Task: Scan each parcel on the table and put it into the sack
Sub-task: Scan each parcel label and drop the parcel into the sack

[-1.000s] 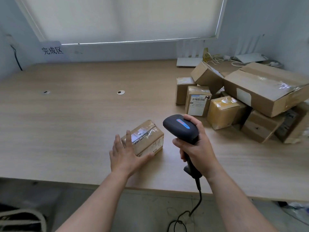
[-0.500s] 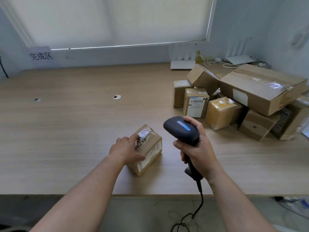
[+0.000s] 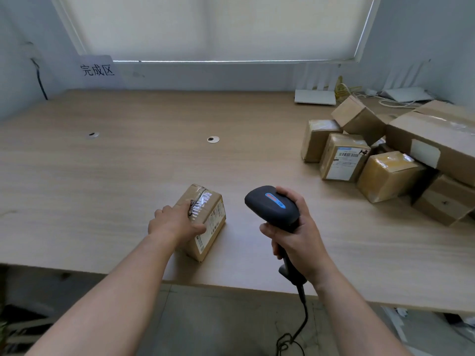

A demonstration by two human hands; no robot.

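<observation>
A small cardboard parcel (image 3: 203,219) sits on the wooden table (image 3: 128,176) near its front edge, turned at an angle, with clear tape across its top and a printed shipping label on the side facing right. The left hand (image 3: 174,223) grips it from the near-left corner, fingers curled over the taped top and thumb lying along the labelled side. Just to its right, apart from the box, the right hand (image 3: 295,240) is wrapped round the handle of a black barcode scanner (image 3: 272,205), whose head with a blue-and-red marking points left and away; its cable (image 3: 300,322) hangs below the table edge. Whether a finger rests on the trigger cannot be made out.

Well to the right lies a heap of more parcels (image 3: 385,160): a labelled brown box (image 3: 343,156) at the front, a yellowish tape-wrapped one (image 3: 388,176) beside it, and a large carton (image 3: 434,142) leaning over them. Behind the heap, white routers (image 3: 314,95) and cables stand by the wall. A paper sign (image 3: 97,69) with three Chinese characters is fixed below the window blind (image 3: 205,27).
</observation>
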